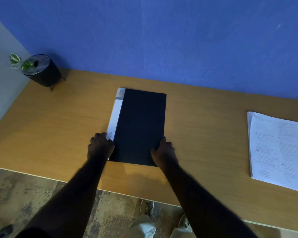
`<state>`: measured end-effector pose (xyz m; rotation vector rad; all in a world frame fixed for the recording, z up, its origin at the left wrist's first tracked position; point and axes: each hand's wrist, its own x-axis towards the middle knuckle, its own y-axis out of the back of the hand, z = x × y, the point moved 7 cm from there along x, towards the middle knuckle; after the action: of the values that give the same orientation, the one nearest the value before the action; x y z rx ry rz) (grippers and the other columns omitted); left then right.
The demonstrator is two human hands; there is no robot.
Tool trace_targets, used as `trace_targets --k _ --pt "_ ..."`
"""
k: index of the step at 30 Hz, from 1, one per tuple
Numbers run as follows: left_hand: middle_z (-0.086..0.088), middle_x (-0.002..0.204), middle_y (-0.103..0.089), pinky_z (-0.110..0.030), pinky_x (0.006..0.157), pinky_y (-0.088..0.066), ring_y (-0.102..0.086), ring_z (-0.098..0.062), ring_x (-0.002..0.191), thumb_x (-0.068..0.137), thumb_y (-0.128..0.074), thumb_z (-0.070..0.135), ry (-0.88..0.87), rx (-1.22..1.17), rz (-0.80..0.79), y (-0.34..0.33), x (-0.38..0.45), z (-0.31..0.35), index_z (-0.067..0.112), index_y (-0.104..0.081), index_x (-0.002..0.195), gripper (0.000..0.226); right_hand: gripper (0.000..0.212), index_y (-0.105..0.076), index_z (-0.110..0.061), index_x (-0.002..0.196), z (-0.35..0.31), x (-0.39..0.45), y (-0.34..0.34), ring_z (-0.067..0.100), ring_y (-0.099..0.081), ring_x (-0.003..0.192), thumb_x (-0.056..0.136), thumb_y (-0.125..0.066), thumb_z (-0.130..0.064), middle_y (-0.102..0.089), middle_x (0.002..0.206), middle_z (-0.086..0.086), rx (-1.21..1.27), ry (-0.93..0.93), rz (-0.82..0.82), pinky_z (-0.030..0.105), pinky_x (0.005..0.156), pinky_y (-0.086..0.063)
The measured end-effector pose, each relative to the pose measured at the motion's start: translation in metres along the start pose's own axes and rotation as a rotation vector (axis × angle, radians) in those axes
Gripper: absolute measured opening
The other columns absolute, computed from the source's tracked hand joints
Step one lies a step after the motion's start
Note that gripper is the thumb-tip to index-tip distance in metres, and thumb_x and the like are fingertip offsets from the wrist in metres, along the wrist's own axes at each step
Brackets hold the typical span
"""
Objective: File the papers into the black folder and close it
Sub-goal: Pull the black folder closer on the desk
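The black folder [140, 124] lies closed and flat in the middle of the wooden table [50, 126], its white spine strip along the left side. My left hand [100, 146] is curled on the folder's near left corner, over the spine. My right hand [163, 149] grips the near right edge, fingers bent onto the cover. A stack of printed white papers [277, 150] lies on the table far to the right, apart from the folder and both hands.
A black pot with a small green plant [42, 70] stands at the table's back left corner. A blue wall [162, 40] runs behind the table. The table's near edge crosses below my forearms, with floor and shoes beneath.
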<state>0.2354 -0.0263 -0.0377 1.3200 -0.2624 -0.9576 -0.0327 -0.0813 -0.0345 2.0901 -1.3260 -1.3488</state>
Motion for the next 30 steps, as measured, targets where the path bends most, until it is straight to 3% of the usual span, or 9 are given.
trace_targets --k 4,7,14,17,19,24,30 --pt "-0.015 0.139 -0.05 -0.05 0.1 -0.047 -0.05 -0.036 0.124 0.091 -0.048 0.023 0.039 -0.111 -0.057 -0.002 0.005 -0.003 0.01 -0.049 0.14 0.051 0.064 -0.033 -0.015 0.147 0.005 0.012 0.001 0.035 -0.051 0.122 0.09 -0.056 -0.035 -0.048 0.14 0.013 0.217 -0.17 -0.08 0.051 0.096 -0.053" --pt "-0.014 0.137 -0.051 -0.049 0.097 -0.049 -0.053 -0.036 0.121 0.088 -0.051 0.022 0.056 -0.132 -0.088 -0.004 0.007 -0.005 0.011 -0.051 0.139 0.052 0.057 -0.045 -0.015 0.138 0.011 0.02 0.003 0.031 -0.058 0.113 0.087 -0.062 -0.033 -0.057 0.133 0.011 0.318 -0.235 -0.099 0.05 0.093 -0.055" --pt "-0.008 0.118 -0.062 -0.045 0.078 -0.058 -0.061 -0.031 0.099 0.073 -0.049 0.031 0.072 -0.139 -0.123 -0.008 0.015 -0.008 0.014 -0.06 0.121 0.052 0.038 -0.062 -0.014 0.127 0.026 0.028 0.006 0.024 -0.065 0.105 0.089 -0.065 -0.019 -0.068 0.122 0.005 0.556 -0.225 -0.119 0.048 0.093 -0.056" --pt "-0.009 0.114 -0.064 -0.031 0.058 -0.049 -0.062 -0.028 0.094 0.076 -0.051 0.03 0.046 -0.15 -0.14 -0.012 0.01 0.001 0.011 -0.062 0.118 0.047 0.033 -0.065 -0.01 0.125 0.037 0.027 0.014 0.025 -0.066 0.105 0.093 -0.062 -0.016 -0.07 0.12 0.008 0.612 -0.223 -0.086 0.048 0.095 -0.056" --pt "-0.009 0.112 -0.065 -0.027 0.053 -0.042 -0.063 -0.025 0.089 0.079 -0.053 0.029 0.02 -0.157 -0.146 -0.018 0.006 0.009 0.011 -0.063 0.116 0.042 0.03 -0.065 -0.008 0.124 0.047 0.026 0.025 0.026 -0.065 0.105 0.095 -0.061 -0.014 -0.069 0.118 0.007 0.591 -0.224 -0.044 0.048 0.096 -0.055" --pt "-0.006 0.107 -0.067 -0.035 0.066 -0.058 -0.066 -0.022 0.084 0.077 -0.051 0.036 -0.02 -0.175 -0.189 -0.037 -0.009 0.037 0.016 -0.064 0.113 0.043 0.025 -0.067 -0.008 0.119 0.079 0.021 0.051 0.028 -0.066 0.101 0.096 -0.058 -0.012 -0.07 0.114 0.009 0.539 -0.236 0.031 0.048 0.091 -0.056" --pt "-0.004 0.111 -0.067 -0.036 0.069 -0.059 -0.067 -0.022 0.085 0.074 -0.051 0.036 -0.082 -0.21 -0.234 -0.059 -0.034 0.083 0.017 -0.065 0.117 0.049 0.017 -0.066 -0.012 0.102 0.123 0.007 0.085 0.019 -0.062 0.083 0.094 -0.054 -0.004 -0.066 0.105 0.007 0.623 -0.299 0.106 0.036 0.072 -0.049"
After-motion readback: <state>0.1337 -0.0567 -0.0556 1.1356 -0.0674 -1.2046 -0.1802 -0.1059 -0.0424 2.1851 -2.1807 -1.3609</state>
